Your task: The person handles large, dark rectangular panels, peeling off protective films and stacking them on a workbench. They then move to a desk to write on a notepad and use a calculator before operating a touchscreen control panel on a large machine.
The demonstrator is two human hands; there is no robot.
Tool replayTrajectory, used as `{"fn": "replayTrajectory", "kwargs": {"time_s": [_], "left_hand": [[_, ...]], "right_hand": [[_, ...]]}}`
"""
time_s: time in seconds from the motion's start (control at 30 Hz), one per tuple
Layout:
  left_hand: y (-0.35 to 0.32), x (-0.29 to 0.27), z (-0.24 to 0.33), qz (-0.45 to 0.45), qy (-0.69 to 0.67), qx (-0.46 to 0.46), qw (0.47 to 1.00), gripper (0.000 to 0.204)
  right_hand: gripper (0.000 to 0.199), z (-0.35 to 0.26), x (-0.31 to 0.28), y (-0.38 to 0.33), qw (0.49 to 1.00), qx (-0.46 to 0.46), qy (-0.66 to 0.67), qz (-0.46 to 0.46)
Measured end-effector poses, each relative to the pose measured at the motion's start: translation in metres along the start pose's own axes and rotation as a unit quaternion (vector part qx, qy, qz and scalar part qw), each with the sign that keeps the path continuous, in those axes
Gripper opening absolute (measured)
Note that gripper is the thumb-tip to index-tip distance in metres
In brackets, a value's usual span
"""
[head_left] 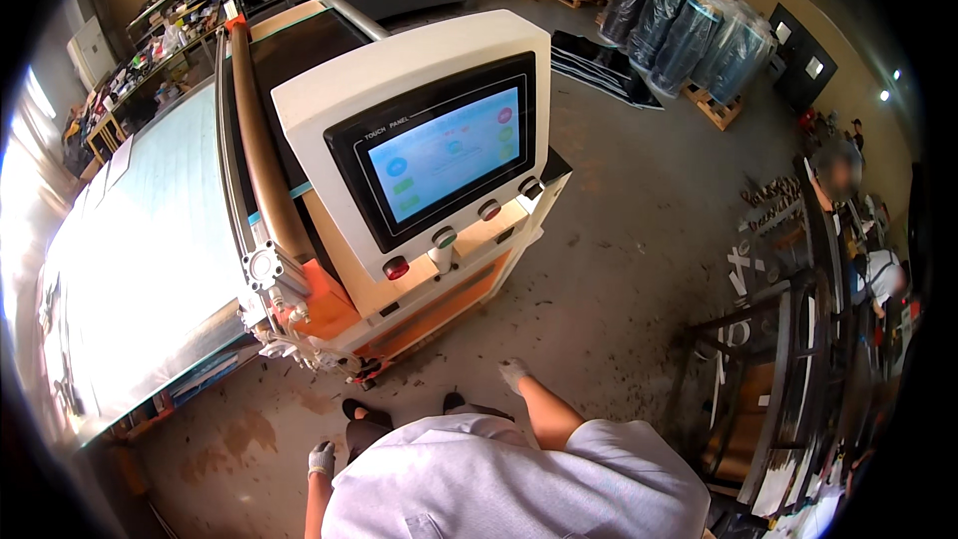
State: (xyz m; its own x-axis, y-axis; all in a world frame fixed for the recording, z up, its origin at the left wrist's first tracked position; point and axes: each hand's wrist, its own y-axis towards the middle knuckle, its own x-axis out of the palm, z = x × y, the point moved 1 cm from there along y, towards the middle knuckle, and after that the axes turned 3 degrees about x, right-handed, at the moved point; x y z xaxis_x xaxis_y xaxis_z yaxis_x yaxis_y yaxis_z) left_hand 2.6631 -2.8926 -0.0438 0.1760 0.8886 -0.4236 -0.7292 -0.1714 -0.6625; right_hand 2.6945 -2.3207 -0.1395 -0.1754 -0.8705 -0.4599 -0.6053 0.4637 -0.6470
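My left hand [321,459], in a light knitted glove, hangs low beside my body over the floor. Its fingers point away and are too foreshortened to read, and nothing shows in it. My right hand [514,375], gloved the same way, is held out at my right side, fingers loosely stretched and holding nothing. Neither hand touches the machine. In front of me stands a white control console with a lit touch screen [451,155]. Below the screen sit a red button [396,268], a green button [444,238], another red button [489,209] and a black knob [531,187].
Left of the console runs a long machine bed [150,240] with a brown roller [261,130]. Wrapped rolls [689,30] stand on pallets at the far right. A dark metal rack [798,339] lines the right side, with people [878,274] beyond it.
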Motion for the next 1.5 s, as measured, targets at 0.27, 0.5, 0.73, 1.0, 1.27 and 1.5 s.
{"fn": "replayTrajectory", "kwargs": {"time_s": [0.27,0.5,0.73,1.0,1.27,1.5], "left_hand": [[-0.016,-0.001,-0.015,0.000,0.032,-0.017,0.999,0.032],[-0.010,-0.005,-0.027,-0.011,0.026,-0.040,0.999,0.031],[0.000,0.003,-0.001,-0.006,-0.029,0.003,1.000,0.031],[-0.025,-0.004,-0.017,0.014,-0.026,-0.041,0.999,0.029],[-0.052,-0.007,-0.030,-0.004,0.029,-0.065,0.997,0.029],[-0.024,-0.013,-0.005,-0.085,0.131,-0.027,0.987,0.035]], "right_hand": [[0.014,0.114,0.009,0.053,0.998,0.043,-0.035,0.001],[0.012,0.085,0.025,0.040,0.999,0.039,-0.018,0.006],[0.015,0.070,0.027,0.044,1.000,0.008,0.017,0.007],[0.013,0.096,0.041,0.047,0.999,-0.018,0.040,-0.011],[0.016,0.127,0.039,0.046,1.000,0.008,0.024,-0.018],[0.015,0.057,-0.024,-0.044,0.977,0.111,0.184,-0.002]]}}
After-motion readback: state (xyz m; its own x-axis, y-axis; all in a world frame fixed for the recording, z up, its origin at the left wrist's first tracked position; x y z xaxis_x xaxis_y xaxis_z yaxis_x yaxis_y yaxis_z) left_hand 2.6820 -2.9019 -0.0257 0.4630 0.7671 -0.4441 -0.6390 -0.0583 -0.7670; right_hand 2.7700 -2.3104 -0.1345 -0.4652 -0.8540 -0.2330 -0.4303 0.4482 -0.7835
